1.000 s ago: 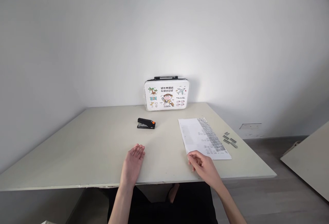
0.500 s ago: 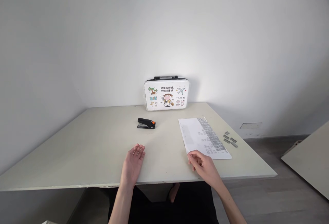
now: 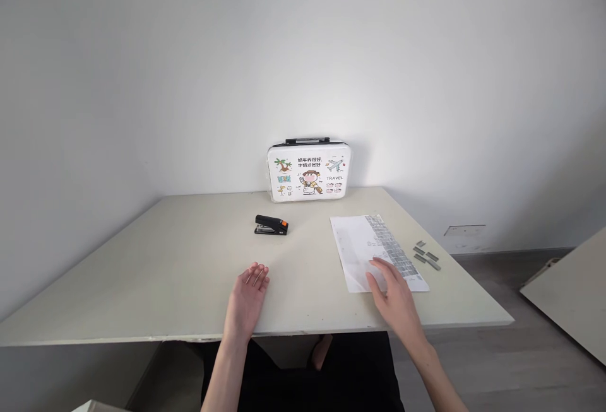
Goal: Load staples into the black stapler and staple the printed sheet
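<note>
My left hand (image 3: 246, 298) rests palm up near the table's front edge, its fingers stretched out and nothing in it. Over the lower part of a printed sheet of paper (image 3: 353, 241) is my right hand (image 3: 394, 298), thumb and fingers apart and holding nothing; whether it touches the sheet I cannot tell. A black stapler (image 3: 271, 225) with an orange button lies beyond my left hand. To the right of the paper, several strips of staples (image 3: 432, 256) lie loose on the tabletop.
A white case (image 3: 308, 172) with a black handle and cartoon prints stands upright at the back of the table (image 3: 156, 267), near the wall. A white panel (image 3: 572, 289) is on the right, past the table's right edge. Below the front edge, my legs (image 3: 355, 368) show.
My right hand has moved right and forward over the paper, and its curled fingers have spread apart. My left hand stays in place.
</note>
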A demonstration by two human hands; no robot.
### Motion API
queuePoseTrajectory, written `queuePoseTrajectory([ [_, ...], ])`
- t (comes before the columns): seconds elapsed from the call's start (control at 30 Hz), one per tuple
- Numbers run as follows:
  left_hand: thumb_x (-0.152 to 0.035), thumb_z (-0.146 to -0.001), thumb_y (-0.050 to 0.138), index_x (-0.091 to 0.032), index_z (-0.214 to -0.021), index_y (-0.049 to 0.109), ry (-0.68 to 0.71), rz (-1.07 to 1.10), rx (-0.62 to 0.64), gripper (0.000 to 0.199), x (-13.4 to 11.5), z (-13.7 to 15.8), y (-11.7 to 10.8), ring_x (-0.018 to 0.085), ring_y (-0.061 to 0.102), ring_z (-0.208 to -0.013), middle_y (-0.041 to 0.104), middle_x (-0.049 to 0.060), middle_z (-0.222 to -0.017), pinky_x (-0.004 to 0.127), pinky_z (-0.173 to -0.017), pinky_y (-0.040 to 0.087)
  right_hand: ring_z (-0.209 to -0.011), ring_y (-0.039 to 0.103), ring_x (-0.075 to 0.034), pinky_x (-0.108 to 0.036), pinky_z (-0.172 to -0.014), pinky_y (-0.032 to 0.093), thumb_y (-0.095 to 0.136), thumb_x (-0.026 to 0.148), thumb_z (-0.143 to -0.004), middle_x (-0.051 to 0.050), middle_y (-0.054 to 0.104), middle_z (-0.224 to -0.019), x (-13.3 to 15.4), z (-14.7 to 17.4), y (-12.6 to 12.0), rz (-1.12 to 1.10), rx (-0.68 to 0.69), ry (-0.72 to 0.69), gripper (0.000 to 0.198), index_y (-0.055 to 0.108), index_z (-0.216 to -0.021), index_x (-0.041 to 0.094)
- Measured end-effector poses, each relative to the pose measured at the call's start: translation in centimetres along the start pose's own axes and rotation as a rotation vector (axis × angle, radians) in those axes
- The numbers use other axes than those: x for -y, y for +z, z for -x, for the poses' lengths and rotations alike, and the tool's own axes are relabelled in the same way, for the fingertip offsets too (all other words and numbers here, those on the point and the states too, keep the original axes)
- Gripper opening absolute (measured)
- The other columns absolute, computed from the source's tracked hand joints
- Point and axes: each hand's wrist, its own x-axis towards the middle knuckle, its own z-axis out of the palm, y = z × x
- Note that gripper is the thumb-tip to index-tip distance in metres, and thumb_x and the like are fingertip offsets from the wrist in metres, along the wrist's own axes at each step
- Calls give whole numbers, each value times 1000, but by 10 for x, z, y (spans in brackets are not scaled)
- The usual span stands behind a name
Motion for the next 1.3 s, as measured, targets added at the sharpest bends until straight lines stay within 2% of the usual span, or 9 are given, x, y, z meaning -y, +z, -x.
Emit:
queuePoseTrajectory([
  [0.07, -13, -98, 50, -16, -93, 73, 1, 0, 7, 23, 0, -1, -1, 20, 72, -100, 73, 10, -102, 30, -85, 59, -147, 40, -36, -56, -116, 39, 37, 58, -103, -12, 51, -155, -14, -1, 3, 140, 3, -37, 55, 57, -140, 22],
  [0.13, -13, -97, 51, -16, -93, 72, 0, -1, 14, 22, 0, -3, -2, 20, 72, -100, 73, 10, -102, 31, -86, 59, -153, 30, -36, -59, -124, 26, 33, 58, -104, -11, 45, -161, -24, -1, 7, 264, 52, -54, 60, 56, -144, 19],
  [0.3, -17, -95, 56, -17, -94, 72, 32, -58, 30, 16, 3, -3, -7, 21, 71, -102, 73, 10, -103, 33, -91, 56, -155, 28, -33, -58, -127, 19, 29, 62, -105, -6, 38, -164, -27, 5, 14, 390, 178, -75, 66, 51, -153, 22],
  [0.4, -26, -95, 61, -18, -97, 74, 187, -343, 150, 15, 12, -5, -3, 26, 69, -111, 74, 11, -107, 34, -96, 54, -155, 28, -31, -56, -127, 20, 29, 60, -106, -4, 37, -165, -22, 9, 14, 390, 183, -99, 64, 50, -154, 24],
  [0.57, -39, -90, 70, -27, -115, 73, 363, -1066, 474, 27, 39, -36, 28, 31, 63, -123, 68, 10, -134, 41, -110, 45, -155, 28, -29, -55, -128, 20, 29, 59, -106, -3, 38, -164, -14, 9, 9, 400, 184, -101, 63, 51, -154, 25],
  [0.7, -35, -81, 78, -24, -116, 71, 433, -1211, 548, 38, 53, -84, 52, 33, 47, -142, 56, 10, -151, 43, -123, 29, -155, 29, -30, -55, -127, 20, 29, 59, -106, -3, 37, -165, -12, 9, 7, 382, 184, -103, 63, 51, -154, 24],
  [0.8, -33, -79, 79, -22, -114, 70, 482, -1285, 544, 38, 54, -115, 58, 33, 36, -150, 50, 12, -157, 44, -127, 17, -155, 30, -30, -56, -127, 21, 30, 58, -106, -3, 37, -165, -12, 9, 8, 376, 182, -110, 61, 50, -154, 26],
  [0.9, -31, -82, 75, -21, -115, 68, 525, -1350, 510, 35, 50, -131, 56, 35, 37, -149, 48, 13, -158, 47, -127, 14, -154, 30, -30, -55, -127, 20, 29, 57, -107, -2, 37, -165, -9, 10, 10, 368, 185, -118, 60, 52, -153, 27],
  [1.3, -35, -90, 68, -20, -116, 65, 654, -1430, 308, 30, 25, -159, 43, 36, 49, -140, 63, 19, -140, 49, -121, 23, -151, 37, -33, -58, -123, 29, 36, 52, -108, -2, 43, -162, 49, 39, 29, 233, 219, -221, 51, 55, -150, 31],
])
